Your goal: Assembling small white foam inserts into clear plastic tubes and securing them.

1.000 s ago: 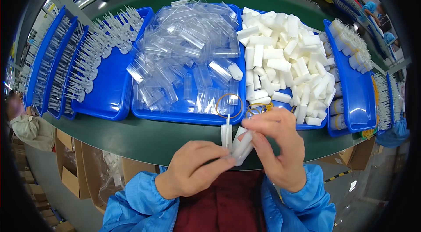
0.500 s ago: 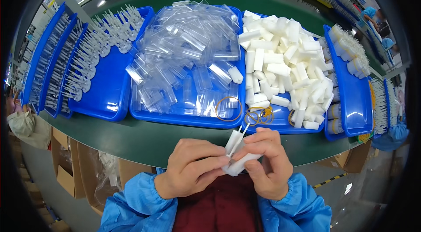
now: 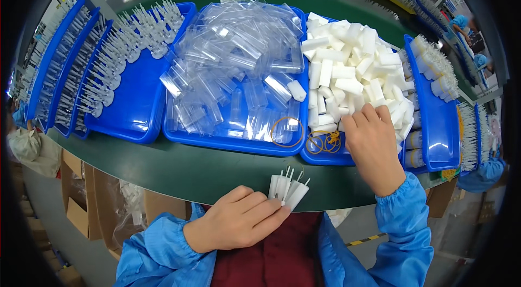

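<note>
Left hand (image 3: 239, 221): your fingers are clamped on the lower ends of a small fan of white, block-like pieces with thin pale rods (image 3: 296, 194), at the near edge of the green tabletop (image 3: 217, 173). Rod ends point away from you; the rightmost piece leans right.

Right hand (image 3: 372, 137): you reach over the front rim of a blue plastic tray (image 3: 325, 159), fingers bent down at the near side of a heap of white, foam-like blocks (image 3: 347, 70). Heap lies forward and right of the fan, with your right hand nearer; block axes run in mixed directions. Thumb gap hidden: cannot tell whether a block is gripped. Tan rubber bands (image 3: 324, 142) lie just left of this hand.
</note>
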The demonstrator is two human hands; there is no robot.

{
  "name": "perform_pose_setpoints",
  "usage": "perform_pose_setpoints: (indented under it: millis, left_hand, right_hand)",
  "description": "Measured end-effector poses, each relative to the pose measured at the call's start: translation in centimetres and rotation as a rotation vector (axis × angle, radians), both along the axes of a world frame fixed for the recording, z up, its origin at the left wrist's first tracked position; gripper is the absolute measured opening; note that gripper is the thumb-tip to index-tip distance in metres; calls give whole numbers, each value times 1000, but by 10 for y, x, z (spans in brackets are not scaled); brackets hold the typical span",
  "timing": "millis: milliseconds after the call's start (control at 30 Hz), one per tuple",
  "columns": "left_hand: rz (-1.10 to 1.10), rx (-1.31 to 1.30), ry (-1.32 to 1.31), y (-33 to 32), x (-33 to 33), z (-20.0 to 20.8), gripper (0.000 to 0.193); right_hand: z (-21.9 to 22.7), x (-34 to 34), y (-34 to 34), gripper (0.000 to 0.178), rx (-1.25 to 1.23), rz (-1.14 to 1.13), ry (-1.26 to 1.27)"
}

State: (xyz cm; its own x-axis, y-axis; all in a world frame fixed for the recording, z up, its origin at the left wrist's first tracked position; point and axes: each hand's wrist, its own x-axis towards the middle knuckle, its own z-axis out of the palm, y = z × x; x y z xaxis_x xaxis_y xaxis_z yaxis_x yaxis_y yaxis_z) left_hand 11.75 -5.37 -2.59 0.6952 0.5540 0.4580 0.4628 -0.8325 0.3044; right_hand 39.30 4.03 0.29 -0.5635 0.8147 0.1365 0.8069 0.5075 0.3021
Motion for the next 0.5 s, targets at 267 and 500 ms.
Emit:
perform_pose_setpoints:
  millis: [267, 500]
  left_hand:
    - [26, -41, -17, -6, -3, -9, 36]
    - [-15, 57, -93, -1, 5, 5, 31]
  right_hand:
    - [21, -6, -15, 28, -39, -109, 494]
    - [4, -41, -58, 30, -483, -227, 1448]
